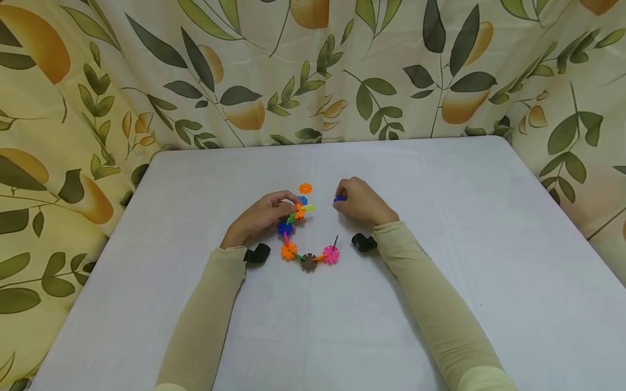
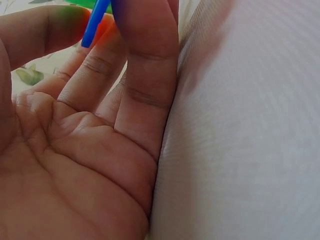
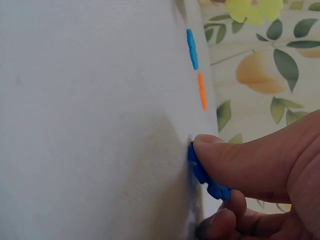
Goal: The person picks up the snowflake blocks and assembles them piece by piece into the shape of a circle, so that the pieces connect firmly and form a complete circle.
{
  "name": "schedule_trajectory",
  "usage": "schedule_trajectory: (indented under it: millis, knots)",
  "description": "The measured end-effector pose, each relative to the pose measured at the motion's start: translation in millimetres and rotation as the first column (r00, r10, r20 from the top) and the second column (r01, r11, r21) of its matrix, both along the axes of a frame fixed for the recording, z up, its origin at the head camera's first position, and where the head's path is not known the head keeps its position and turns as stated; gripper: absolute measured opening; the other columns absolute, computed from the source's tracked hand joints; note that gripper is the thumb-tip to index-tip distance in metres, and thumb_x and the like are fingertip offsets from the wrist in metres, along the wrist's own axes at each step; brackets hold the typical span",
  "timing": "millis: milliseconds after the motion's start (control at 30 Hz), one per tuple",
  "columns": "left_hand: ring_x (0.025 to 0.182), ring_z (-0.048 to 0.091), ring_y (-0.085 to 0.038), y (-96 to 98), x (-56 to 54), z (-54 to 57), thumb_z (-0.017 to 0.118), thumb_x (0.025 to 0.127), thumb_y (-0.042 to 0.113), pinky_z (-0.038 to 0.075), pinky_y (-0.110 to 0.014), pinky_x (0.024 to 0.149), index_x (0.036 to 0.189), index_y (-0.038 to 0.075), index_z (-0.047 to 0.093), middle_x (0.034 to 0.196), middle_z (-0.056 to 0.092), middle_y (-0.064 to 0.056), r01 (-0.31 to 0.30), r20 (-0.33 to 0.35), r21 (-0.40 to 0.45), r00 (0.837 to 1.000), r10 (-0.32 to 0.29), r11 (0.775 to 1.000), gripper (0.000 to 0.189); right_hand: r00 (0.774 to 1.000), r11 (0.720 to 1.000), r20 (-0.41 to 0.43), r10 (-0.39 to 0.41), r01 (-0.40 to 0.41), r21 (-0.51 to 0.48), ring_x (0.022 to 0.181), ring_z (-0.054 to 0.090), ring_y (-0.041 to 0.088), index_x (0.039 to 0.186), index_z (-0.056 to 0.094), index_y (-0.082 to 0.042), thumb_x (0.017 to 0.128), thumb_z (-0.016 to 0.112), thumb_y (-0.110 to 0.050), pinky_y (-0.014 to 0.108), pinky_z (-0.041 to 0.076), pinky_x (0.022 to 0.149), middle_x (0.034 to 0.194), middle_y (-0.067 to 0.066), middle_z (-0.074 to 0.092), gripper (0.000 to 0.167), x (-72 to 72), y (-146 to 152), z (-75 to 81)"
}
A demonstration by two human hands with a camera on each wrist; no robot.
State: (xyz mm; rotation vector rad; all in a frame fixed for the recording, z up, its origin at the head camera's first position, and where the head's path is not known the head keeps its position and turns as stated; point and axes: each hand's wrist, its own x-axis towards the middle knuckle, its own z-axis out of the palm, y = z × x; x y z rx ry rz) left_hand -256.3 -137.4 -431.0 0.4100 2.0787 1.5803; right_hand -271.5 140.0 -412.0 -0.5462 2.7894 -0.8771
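Observation:
My left hand [image 1: 261,216] grips the upper end of a chain of notched, flower-shaped plastic discs [image 1: 289,251], near an orange disc [image 1: 299,210] and a yellow one [image 1: 309,207]. From there the chain curves down and round to a pink disc [image 1: 331,254] with a dark disc standing edge-on in it. Across a gap, my right hand [image 1: 364,201] pinches a single blue disc [image 3: 200,172] between thumb and fingers, close over the table. In the left wrist view, a blue disc edge [image 2: 95,25] shows at the fingertips.
Beyond the left fingertips lie a loose orange disc [image 1: 305,188] and a light blue disc [image 1: 303,200] on the white-covered table [image 1: 440,244]. Black wrist devices [image 1: 364,243] sit at both cuffs. A leaf-patterned curtain [image 1: 371,70] hangs behind the table's far edge.

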Motion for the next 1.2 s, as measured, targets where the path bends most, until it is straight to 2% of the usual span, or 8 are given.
schedule_trajectory:
  millis: [167,333,467,600,700,833,1000,1200]
  knots:
    - [0.080,0.050,-0.020,-0.3,-0.3,-0.3,0.055,0.111,0.021,0.040,-0.028,0.071,0.129,0.006,0.064,0.092,0.059,-0.004,-0.011,0.003,-0.018,1.000,0.011,1.000,0.024,1.000,1.000,0.000,-0.003,0.003,-0.029,0.092,0.056,0.031,0.101,0.065,0.004,0.098,0.075,-0.004,0.043,0.048,0.084,0.094,0.015,0.064,0.012,-2.2,7.3,2.6]
    - [0.081,0.049,-0.020,0.5,0.3,-0.1,0.059,0.111,0.025,0.038,-0.029,0.072,0.125,0.007,0.063,0.085,0.056,-0.002,-0.020,0.021,-0.015,1.000,0.020,1.000,0.023,1.000,0.998,0.028,0.000,0.002,-0.068,0.084,0.055,0.027,0.101,0.066,0.002,0.101,0.072,-0.010,0.036,0.044,0.073,0.089,0.011,0.063,0.013,-4.5,10.4,2.1]
    - [0.080,0.048,-0.020,1.6,0.4,0.3,0.061,0.110,0.028,0.038,-0.029,0.070,0.124,0.008,0.063,0.086,0.056,-0.003,-0.026,0.025,-0.013,0.999,0.027,1.000,0.024,0.993,0.984,0.116,0.037,-0.016,-0.178,0.071,0.057,0.020,0.105,0.069,0.002,0.105,0.067,-0.010,0.027,0.047,0.063,0.084,0.009,0.067,0.012,-4.4,9.3,3.8]
    - [0.081,0.055,-0.021,1.6,0.1,0.2,0.062,0.110,0.029,0.043,-0.028,0.071,0.123,0.009,0.064,0.099,0.068,-0.005,-0.029,0.032,0.002,0.999,0.029,1.000,0.023,0.973,0.952,0.209,0.096,-0.029,-0.305,0.061,0.056,0.016,0.110,0.070,0.005,0.108,0.062,-0.006,0.023,0.049,0.056,0.080,0.010,0.068,0.013,-1.4,6.2,8.4]
    - [0.084,0.063,-0.021,0.8,0.3,-0.3,0.059,0.112,0.025,0.048,-0.028,0.075,0.122,0.006,0.061,0.112,0.077,-0.011,0.000,0.042,0.055,0.999,-0.003,0.999,0.022,0.961,0.933,0.252,0.112,-0.015,-0.359,0.061,0.055,0.015,0.111,0.070,0.006,0.108,0.061,-0.006,0.023,0.049,0.056,0.079,0.010,0.067,0.015,1.2,4.1,11.8]
    - [0.086,0.064,-0.019,-0.1,0.8,-0.5,0.055,0.114,0.020,0.044,-0.026,0.073,0.121,0.003,0.059,0.119,0.077,-0.018,0.038,0.042,0.108,0.998,-0.043,0.993,0.019,0.953,0.925,0.282,0.112,0.005,-0.381,0.062,0.055,0.016,0.113,0.070,0.006,0.109,0.061,-0.007,0.023,0.049,0.057,0.079,0.009,0.066,0.016,2.9,2.5,13.9]
    - [0.099,0.068,-0.020,0.0,0.8,-0.5,0.054,0.114,0.020,0.043,-0.027,0.075,0.121,0.003,0.059,0.118,0.077,-0.018,0.040,0.044,0.109,0.998,-0.045,0.993,0.018,0.949,0.923,0.293,0.119,0.003,-0.386,0.062,0.055,0.016,0.115,0.071,0.007,0.109,0.061,-0.008,0.023,0.049,0.057,0.080,0.009,0.067,0.019,3.4,0.9,12.5]
    - [0.093,0.066,-0.021,0.1,0.7,-1.0,0.055,0.114,0.020,0.043,-0.027,0.073,0.121,0.004,0.059,0.117,0.078,-0.018,0.037,0.053,0.108,0.998,-0.043,0.993,0.018,0.940,0.912,0.304,0.152,-0.014,-0.410,0.062,0.055,0.016,0.115,0.071,0.007,0.108,0.061,-0.008,0.024,0.049,0.056,0.080,0.010,0.068,0.019,5.0,-3.3,11.8]
